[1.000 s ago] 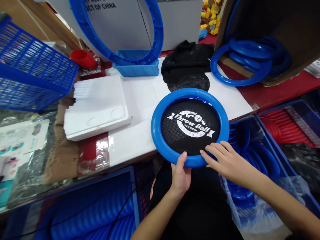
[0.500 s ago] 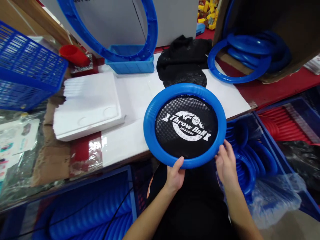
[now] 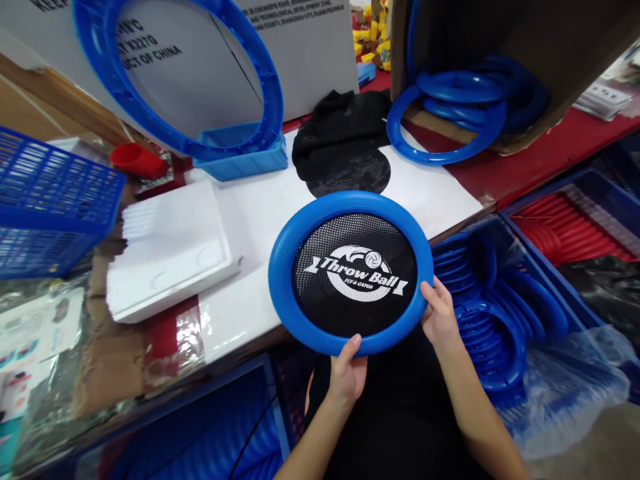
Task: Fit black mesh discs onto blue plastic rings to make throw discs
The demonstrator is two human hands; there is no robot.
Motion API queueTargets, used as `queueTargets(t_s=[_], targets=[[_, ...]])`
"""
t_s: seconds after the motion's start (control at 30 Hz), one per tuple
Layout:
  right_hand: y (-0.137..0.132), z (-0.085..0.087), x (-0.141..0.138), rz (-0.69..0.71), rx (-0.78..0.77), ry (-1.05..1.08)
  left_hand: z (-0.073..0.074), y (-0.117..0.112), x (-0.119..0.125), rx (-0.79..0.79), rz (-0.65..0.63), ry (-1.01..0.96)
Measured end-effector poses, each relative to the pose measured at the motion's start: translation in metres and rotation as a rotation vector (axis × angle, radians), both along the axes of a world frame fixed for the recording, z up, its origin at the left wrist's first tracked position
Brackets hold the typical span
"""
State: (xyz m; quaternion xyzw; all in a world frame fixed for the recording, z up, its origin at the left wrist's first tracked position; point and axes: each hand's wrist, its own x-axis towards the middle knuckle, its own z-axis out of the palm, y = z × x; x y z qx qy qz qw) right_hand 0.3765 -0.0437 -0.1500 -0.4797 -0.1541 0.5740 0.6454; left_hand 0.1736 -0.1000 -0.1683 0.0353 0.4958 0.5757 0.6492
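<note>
A round throw-ball paddle (image 3: 353, 267) with a blue plastic rim and a black mesh centre is held before me, its white "Throw Ball" print facing up. My left hand (image 3: 349, 373) grips the near edge of the rim, thumb on top and fingers hidden beneath. At the right edge, my right hand (image 3: 440, 312) pinches the rim with its thumb on top. The far part of the paddle overlaps the white table sheet (image 3: 250, 233). Just beyond it lies a pile of black mesh pieces (image 3: 345, 140).
Blue rings (image 3: 460, 87) spill from a cardboard box (image 3: 590, 53). Another blue ring (image 3: 273, 87) leans on a light-blue tray (image 3: 245, 163). White foam (image 3: 170, 247) and a blue basket (image 3: 55, 200) sit left. Below right, a crate (image 3: 505, 233) holds blue rings.
The view has shifted, and the paddle appears slightly lower and further left. My right hand has come higher on the rim, its thumb now on top; the left keeps its hold.
</note>
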Motion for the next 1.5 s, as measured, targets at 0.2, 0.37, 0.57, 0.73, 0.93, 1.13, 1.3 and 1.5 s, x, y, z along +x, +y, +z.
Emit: queueTargets(t_s=[0.2, 0.37, 0.57, 0.73, 0.93, 1.13, 1.3, 1.5], targets=[[-0.012, -0.007, 0.013, 0.178, 0.023, -0.031, -0.003, -0.002, -0.003, 0.025, -0.004, 0.050], [-0.014, -0.003, 0.013, 0.179, 0.005, -0.050, 0.001, -0.001, 0.000, -0.001, 0.057, 0.106], [-0.009, -0.002, 0.003, 0.064, -0.010, -0.047, 0.010, 0.008, 0.000, 0.005, 0.055, 0.101], [-0.001, 0.007, 0.008, 0.104, -0.009, -0.020, 0.032, 0.013, -0.003, -0.020, 0.036, 0.069], [0.013, 0.033, 0.001, 0.041, 0.034, -0.095, 0.055, 0.026, 0.002, -0.025, 0.041, 0.004], [0.015, 0.041, -0.006, 0.082, -0.013, -0.152, 0.071, 0.036, -0.009, -0.019, 0.010, -0.023], [0.020, 0.052, 0.002, 0.026, -0.011, -0.262, 0.095, 0.043, -0.017, -0.046, -0.081, -0.109], [0.048, 0.065, 0.025, 0.074, -0.015, -0.213, 0.090, 0.049, -0.023, -0.038, -0.114, -0.088]])
